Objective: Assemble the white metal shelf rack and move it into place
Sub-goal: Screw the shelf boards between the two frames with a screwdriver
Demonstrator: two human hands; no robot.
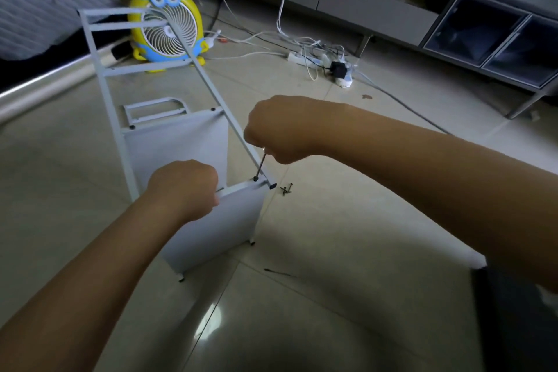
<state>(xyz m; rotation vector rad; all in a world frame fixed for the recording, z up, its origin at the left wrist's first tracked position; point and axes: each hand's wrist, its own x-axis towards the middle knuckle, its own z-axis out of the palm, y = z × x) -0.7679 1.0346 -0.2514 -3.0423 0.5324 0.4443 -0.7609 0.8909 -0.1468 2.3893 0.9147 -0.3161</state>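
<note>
Left hand [184, 187]: fingers curled over near panel edge of rack [181, 142].
Right hand [277, 130]: fingers clamped round screwdriver [260, 167]; tip set on corner screw [255, 179].
Rack position: on floor tiles [332, 220], centre frame, stretched toward 11 o'clock.
Loose screws [287, 189]: on tiles, just beside rack corner, at its 3 o'clock.
Fan [167, 24]: noted behind rack's far end.

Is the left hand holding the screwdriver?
No, the right hand grips the screwdriver, while the left hand holds the edge of the shelf panel.
</note>
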